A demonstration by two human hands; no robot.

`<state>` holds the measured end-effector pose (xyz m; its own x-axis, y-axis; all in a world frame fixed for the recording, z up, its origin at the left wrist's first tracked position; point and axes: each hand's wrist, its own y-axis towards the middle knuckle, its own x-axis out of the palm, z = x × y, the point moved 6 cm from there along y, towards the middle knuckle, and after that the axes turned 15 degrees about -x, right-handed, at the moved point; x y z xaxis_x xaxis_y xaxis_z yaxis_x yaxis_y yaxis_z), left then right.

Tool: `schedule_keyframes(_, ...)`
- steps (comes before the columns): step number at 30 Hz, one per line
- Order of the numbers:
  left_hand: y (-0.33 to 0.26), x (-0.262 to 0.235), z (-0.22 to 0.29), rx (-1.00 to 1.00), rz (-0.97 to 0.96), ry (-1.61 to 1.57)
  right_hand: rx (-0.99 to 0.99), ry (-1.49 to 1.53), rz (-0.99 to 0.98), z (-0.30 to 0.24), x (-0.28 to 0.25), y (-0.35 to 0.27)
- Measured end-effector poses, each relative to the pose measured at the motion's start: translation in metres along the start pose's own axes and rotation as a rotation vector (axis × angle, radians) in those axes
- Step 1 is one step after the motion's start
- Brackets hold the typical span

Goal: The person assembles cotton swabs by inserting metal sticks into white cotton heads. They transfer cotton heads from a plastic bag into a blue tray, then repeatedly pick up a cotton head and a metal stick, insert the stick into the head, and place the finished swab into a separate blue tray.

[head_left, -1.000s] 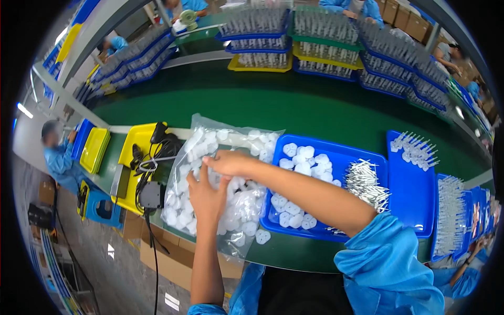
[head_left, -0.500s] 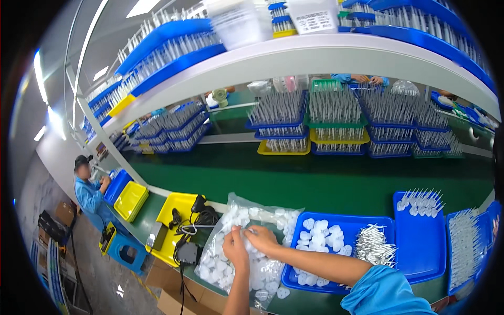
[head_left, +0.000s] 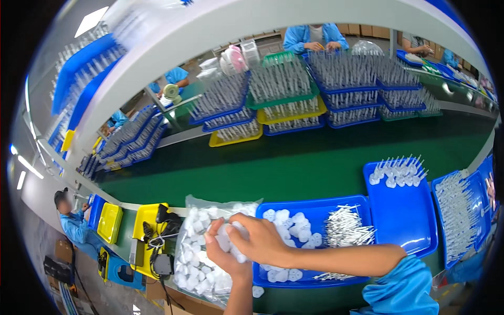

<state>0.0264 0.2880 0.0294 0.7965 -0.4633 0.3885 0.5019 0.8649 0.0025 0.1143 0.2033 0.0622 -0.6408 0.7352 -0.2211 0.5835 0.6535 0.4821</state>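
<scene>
- White pieces (head_left: 224,242) are sitting clustered between left hand (head_left: 227,258) and right hand (head_left: 261,240), both cupping them over the clear bag (head_left: 196,201).
- Done: one small joined batch (head_left: 401,172) is standing at the far end of the empty-fronted tray (head_left: 403,220).
- Undone: many pieces are lying loose in bag and wide blue tray (head_left: 314,210), beside loose rods (head_left: 347,228).

We see translucent white pieces (head_left: 190,270) in a clear bag (head_left: 197,202), and the same milky white again in a bright blue tray (head_left: 315,209), beside silvery-white pins (head_left: 349,230). Next to it we have another tray (head_left: 401,210), equally blue. Our worktop (head_left: 252,173) is deep green, our sleeve (head_left: 401,289) sky blue. Leftward we find a yellow tray (head_left: 148,212) (quite a loud yellow) with black cables (head_left: 169,227). Beyond, we notice stacked trays (head_left: 286,100) in blue, green and yellow.
</scene>
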Motion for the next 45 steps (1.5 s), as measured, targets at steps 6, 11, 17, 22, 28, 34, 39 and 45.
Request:
schedule_keyframes(6, -0.018, 0.042, -0.046, 0.129, -0.24, 0.618, -0.077, -0.387, -0.02, 0.054, -0.057, -0.044)
schedule_keyframes(11, -0.044, 0.021, -0.058, 0.205, -0.354, 0.926, -0.054, -0.362, -0.269, 0.081, -0.059, -0.048)
schedule_keyframes(17, -0.072, -0.015, -0.026, 0.226, -0.416, 0.926, -0.022, -0.531, -0.49, 0.054, -0.068, 0.009)
schedule_keyframes(22, -0.031, -0.093, 0.031, 0.178, -0.17, 0.862, 0.112, -0.609, -0.538, 0.077, -0.056, 0.073)
schedule_keyframes(28, 0.044, -0.156, 0.008, 0.104, -0.075, 1.259, 0.043, -0.411, -0.75, 0.177, 0.017, 0.104)
schedule_keyframes(34, 0.11, -0.145, -0.031, 0.269, 0.041, 1.449, 0.13, -0.439, -0.77, 0.177, 0.034, 0.102)
schedule_keyframes(39, 0.145, -0.118, -0.027, 0.09, 0.022, 1.579, 0.022, -0.657, -0.747, 0.178, 0.021, 0.095)
schedule_keyframes(45, 0.153, -0.103, -0.015, 0.565, 0.126, 1.589, 0.059, -0.705, -0.444, 0.192, 0.003, 0.094)
